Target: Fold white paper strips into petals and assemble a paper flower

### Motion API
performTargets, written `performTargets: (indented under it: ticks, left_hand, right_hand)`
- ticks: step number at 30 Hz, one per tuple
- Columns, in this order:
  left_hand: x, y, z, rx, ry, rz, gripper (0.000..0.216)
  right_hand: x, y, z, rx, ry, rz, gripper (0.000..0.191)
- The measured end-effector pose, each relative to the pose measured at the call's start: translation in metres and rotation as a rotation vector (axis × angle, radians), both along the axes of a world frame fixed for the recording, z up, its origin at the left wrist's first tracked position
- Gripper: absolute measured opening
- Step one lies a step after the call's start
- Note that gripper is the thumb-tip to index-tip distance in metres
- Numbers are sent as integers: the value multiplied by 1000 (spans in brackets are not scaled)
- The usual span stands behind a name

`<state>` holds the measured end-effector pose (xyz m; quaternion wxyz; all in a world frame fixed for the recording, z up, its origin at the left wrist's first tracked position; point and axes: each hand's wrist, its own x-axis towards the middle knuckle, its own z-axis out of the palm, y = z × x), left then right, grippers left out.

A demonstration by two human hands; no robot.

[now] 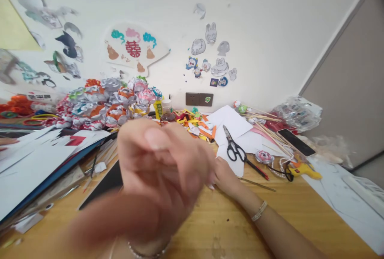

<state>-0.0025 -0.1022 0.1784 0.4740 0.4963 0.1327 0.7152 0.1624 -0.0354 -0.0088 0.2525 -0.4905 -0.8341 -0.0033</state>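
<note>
My left hand [168, 171] fills the middle of the head view, raised close to the camera and partly blurred. Several of its fingers are curled, while one digit stretches toward the lower left, apart from them. Nothing shows in its grasp. Behind it, my right hand [225, 177] rests low at the table, beside the white paper [237, 167]; its fingers are mostly hidden by the left hand. Black-handled scissors [235, 149] lie on the paper just beyond the right hand. A thin brown stick [258, 184] lies to its right.
Paper flowers [111, 103] are heaped at the back left, near coloured paper scraps [198, 125]. White sheets [39, 163] lie at left by a dark flat board [105, 187]. At right are a phone [296, 142], a yellow glue gun [306, 170] and one paper flower [264, 156].
</note>
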Motion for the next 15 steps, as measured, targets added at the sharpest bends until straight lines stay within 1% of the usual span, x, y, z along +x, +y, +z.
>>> performTargets:
  ticks: [1, 2, 3, 4, 5, 6, 7, 8, 9, 10, 11, 12, 13, 14, 15]
  left_hand:
    - [5, 10, 8, 35, -43, -3, 36]
    - [8, 20, 8, 55, -89, -4, 36]
    - [9, 30, 0, 57, -62, -11, 35]
    - [9, 40, -13, 19, 26, -36, 32]
    - [8, 51, -32, -48, 160, -62, 30]
    - [7, 61, -52, -107, 320, -79, 29]
    - [5, 72, -73, -149, 528, -88, 28]
    - [3, 81, -93, -150, 723, -61, 27]
    - [0, 88, -110, -106, 912, -8, 30]
    - [-3, 95, -123, -83, 983, -1, 32]
    - [-7, 99, -134, -62, 1023, 3, 33]
    - [-10, 102, -140, -37, 1051, 9, 31]
    - [-14, 104, -145, 17, 1099, 0, 24]
    - [-17, 105, -147, 181, 1231, -18, 27]
    - [-20, 105, -148, 294, 1337, -41, 36]
  right_hand:
    - [0, 0, 1, -4, 14, -6, 21]
    - [-1, -1, 1, -10, 32, -14, 21]
    - [-1, -1, 1, -12, 46, -22, 20]
    - [-2, -1, 2, -14, 62, -29, 19]
    - [-3, -2, 2, -12, 76, -37, 18]
    - [-3, -2, 2, -7, 85, -41, 18]
    - [-4, -2, 1, -2, 91, -44, 18]
    - [-4, -2, 1, 2, 96, -48, 18]
    - [-4, -2, 1, 7, 98, -53, 18]
    - [-4, -2, 1, 12, 98, -61, 18]
    - [-3, -1, 1, 18, 96, -73, 17]
    - [-2, -1, 0, 24, 93, -91, 17]
    - [-1, -1, 0, 30, 92, -114, 17]
    - [0, -1, 1, 33, 93, -141, 18]
    - [1, -1, 1, 36, 96, -173, 19]
